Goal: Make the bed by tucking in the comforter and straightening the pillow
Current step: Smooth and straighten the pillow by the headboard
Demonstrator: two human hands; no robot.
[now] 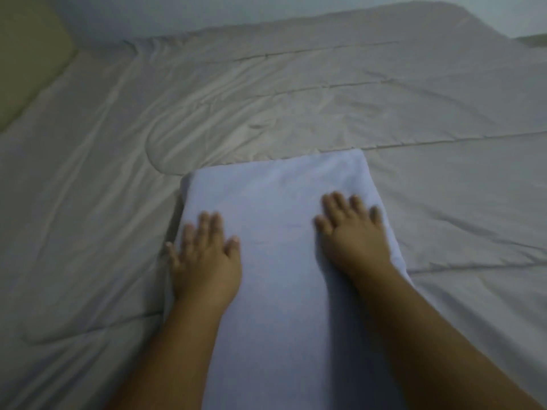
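Now my left grip [204, 261] and right grip [352, 235] press flat-fingered on the pillow [275, 202], its long axis running near-to-far.

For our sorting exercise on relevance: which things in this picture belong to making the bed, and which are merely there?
Belonging to the job:
pillow
comforter
left hand and right hand, both flat on the pillow

Merely there:
wall
yellow-green panel at the far left corner
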